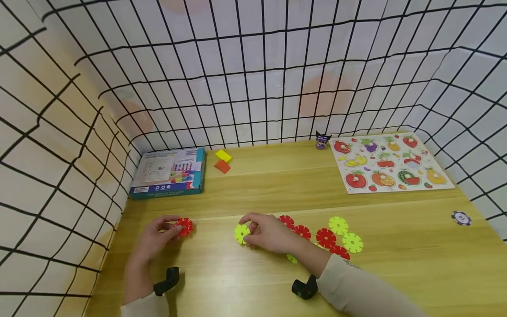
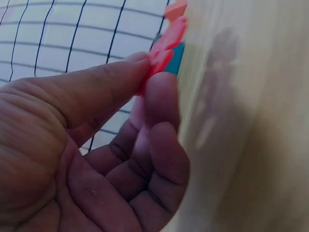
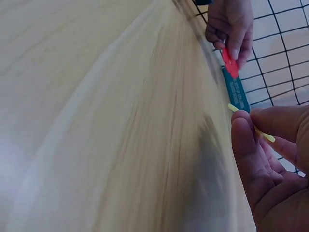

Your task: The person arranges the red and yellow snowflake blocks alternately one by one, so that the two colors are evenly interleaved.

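Between thumb and forefinger, my left hand (image 1: 156, 237) pinches a red notched plastic disc (image 1: 184, 226), held up off the wooden table in the left wrist view. A yellow notched disc (image 1: 241, 234) is pinched by its edge in my right hand (image 1: 269, 231), to the right of the red one. The two discs are apart. In the right wrist view the yellow disc (image 3: 265, 135) appears edge-on at the fingertips. Several loose red discs (image 1: 326, 238) and yellow discs (image 1: 352, 242) lie on the table beside my right wrist, some partly hidden by that forearm.
A boxed toy set (image 1: 166, 171) lies at the back left, near a yellow block (image 1: 223, 155) and an orange block (image 1: 222, 166). A fruit puzzle board (image 1: 390, 163), a small purple figurine (image 1: 321, 141) and a poker chip (image 1: 461, 218) are to the right. Black wire mesh (image 1: 245, 79) encloses the table (image 1: 237, 281).
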Motion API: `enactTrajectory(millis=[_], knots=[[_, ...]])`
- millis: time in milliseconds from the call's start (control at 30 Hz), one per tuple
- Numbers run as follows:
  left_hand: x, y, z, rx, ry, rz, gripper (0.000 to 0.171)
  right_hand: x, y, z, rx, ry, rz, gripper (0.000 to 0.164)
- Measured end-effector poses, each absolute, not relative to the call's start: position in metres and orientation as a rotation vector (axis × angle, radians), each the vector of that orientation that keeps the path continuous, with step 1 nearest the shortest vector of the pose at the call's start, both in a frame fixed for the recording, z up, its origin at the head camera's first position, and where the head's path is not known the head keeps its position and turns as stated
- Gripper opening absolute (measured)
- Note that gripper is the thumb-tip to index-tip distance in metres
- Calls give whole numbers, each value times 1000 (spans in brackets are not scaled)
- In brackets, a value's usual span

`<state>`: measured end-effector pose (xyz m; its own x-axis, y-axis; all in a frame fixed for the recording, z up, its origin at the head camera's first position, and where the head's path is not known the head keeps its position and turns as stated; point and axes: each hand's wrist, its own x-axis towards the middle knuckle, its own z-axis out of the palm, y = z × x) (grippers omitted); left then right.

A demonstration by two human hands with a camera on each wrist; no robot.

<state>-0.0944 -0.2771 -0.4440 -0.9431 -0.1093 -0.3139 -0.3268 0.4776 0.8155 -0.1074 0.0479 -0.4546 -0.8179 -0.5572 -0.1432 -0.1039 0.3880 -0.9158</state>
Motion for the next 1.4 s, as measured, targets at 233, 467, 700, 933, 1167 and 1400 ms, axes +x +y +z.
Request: enactTrajectory(millis=[233,467,700,933,1167,1400], knots=[[-106,-288,-448,-307,2456,1425,36,-111,30,-463,-498,2221,-1478,37],[-120,-288,-449,-304,2464,1349,34,-119,5,-473,-418,2246,-1500,36],[-126,-288,-453,-363,2569,1144,29,-127,-22,-474,-448,2303,-1455,36],[-125,-288,-456,-395,2565,1092,31,-137,-42,-472,-499,2422,-1322,33],[-124,-291,-459,-359,2531,1139,46,-147,-57,-467,-641,2656,-865,28],[-124,-291,-456,-314,2516,1156,44,-151,-69,-466,-590,2646,-795,36]])
